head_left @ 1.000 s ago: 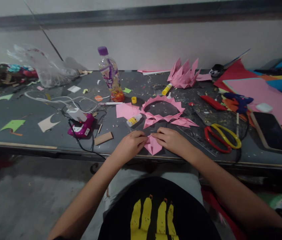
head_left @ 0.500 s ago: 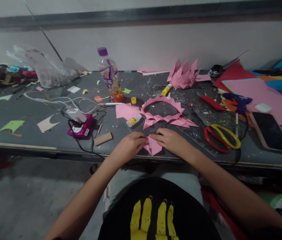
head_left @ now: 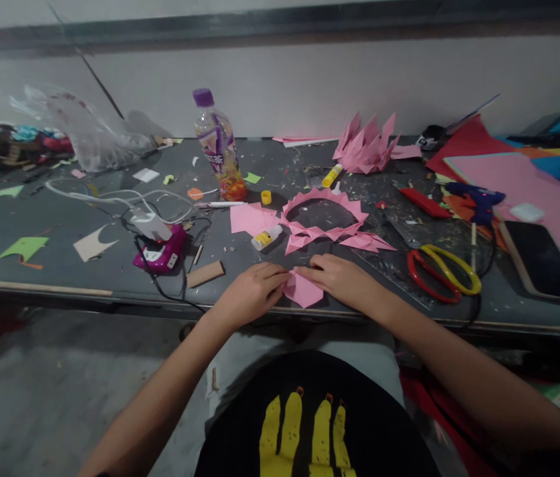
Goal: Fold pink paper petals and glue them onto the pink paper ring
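A small folded piece of pink paper (head_left: 303, 290) lies near the table's front edge, between my hands. My left hand (head_left: 258, 286) has its curled fingers on the paper's upper left corner. From the other side, my right hand (head_left: 335, 277) pinches the upper right edge; its fingertips almost meet those of the left. Just beyond my fingers is a ring of folded pink paper points (head_left: 323, 234), with a loose pointed pink piece (head_left: 368, 242) at its right. A small glue bottle (head_left: 266, 237) rests on its side by a flat pink sheet (head_left: 247, 218).
Scissors (head_left: 443, 273), a phone (head_left: 541, 260) and a glue gun (head_left: 478, 199) lie at the right. A drink bottle (head_left: 221, 149) and a pink paper lotus (head_left: 366, 146) stand behind. At the left are a purple power strip (head_left: 163, 255) with cables and a cardboard strip (head_left: 205, 273).
The pink paper's raised flap now looks flatter, leaving a smoother surface. My hands have barely moved on it. The view has shifted slightly.
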The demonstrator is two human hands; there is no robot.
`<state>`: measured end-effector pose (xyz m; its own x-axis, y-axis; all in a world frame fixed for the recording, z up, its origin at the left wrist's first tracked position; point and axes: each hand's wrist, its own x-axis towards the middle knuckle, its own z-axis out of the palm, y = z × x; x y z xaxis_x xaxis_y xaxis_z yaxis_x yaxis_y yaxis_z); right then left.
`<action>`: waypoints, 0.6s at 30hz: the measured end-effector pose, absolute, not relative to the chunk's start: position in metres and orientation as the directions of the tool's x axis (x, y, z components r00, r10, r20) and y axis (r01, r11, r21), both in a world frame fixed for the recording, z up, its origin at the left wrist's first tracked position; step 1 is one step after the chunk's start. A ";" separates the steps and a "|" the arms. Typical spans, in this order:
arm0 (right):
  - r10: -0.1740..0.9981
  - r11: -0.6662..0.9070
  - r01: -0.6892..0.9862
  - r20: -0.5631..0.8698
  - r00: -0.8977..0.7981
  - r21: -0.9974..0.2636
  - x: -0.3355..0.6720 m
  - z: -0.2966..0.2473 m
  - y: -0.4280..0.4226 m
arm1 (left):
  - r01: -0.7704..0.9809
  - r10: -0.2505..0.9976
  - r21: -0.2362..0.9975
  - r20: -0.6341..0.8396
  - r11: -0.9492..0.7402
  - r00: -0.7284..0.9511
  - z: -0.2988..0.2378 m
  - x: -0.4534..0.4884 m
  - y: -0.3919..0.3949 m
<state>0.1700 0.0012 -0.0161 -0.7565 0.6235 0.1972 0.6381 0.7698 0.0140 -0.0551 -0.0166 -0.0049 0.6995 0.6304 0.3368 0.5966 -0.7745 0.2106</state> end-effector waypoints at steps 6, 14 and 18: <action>0.622 0.769 0.639 0.207 -0.755 0.023 0.169 -0.015 0.000 | 0.596 0.622 0.187 0.321 -0.781 0.714 -0.006 -0.056 -0.017; 0.673 0.738 0.646 0.275 -0.687 -0.193 0.169 -0.016 0.003 | 0.599 0.618 0.166 0.305 -0.783 0.724 -0.003 -0.055 -0.018; 0.741 0.671 0.647 0.311 -0.595 -0.362 0.170 -0.016 0.005 | 0.596 0.606 0.126 0.268 -0.793 0.749 0.000 -0.053 -0.018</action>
<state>0.1695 0.0051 -0.0156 -0.5949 0.7411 0.3114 0.6469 0.6713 -0.3617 -0.0533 -0.0176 0.0003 0.7489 0.6061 0.2678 0.5965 -0.7927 0.1260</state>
